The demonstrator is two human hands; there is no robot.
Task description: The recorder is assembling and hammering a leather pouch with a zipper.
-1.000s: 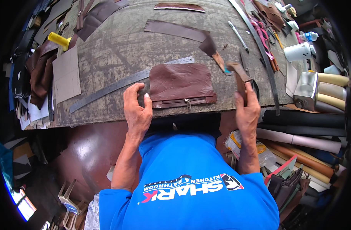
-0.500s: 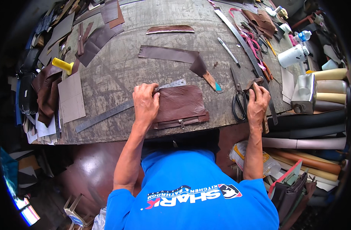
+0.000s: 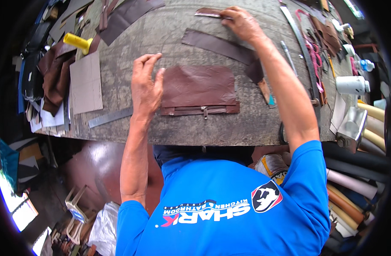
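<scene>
A brown leather panel [image 3: 199, 87] with a zipper [image 3: 205, 112] along its near edge lies flat on the worn table [image 3: 178, 134]. My left hand [image 3: 147, 85] is open beside the panel's left edge, fingers apart and holding nothing. On the far part of the table, my right hand [image 3: 245, 26] pinches the right end of a narrow brown leather strip [image 3: 207, 13] with a pale edge. Its fingertips cover that end. Below my right hand, a long dark leather band [image 3: 219, 49] stretches toward a wooden-handled tool [image 3: 266, 91] with a teal tip.
A metal ruler [image 3: 110, 117] lies left of my left forearm, near a grey card [image 3: 86, 83] and a yellow tube [image 3: 77, 41]. At the right are a pen [image 3: 288, 55], pink cord [image 3: 313, 55], a white bottle [image 3: 352, 85] and a metal can [image 3: 352, 126].
My right hand has left the hammer-like tool by the scissors and reached far across to the leather strip. My left hand has lifted off the ruler and panel, its fingers spreading. The view has shifted.
</scene>
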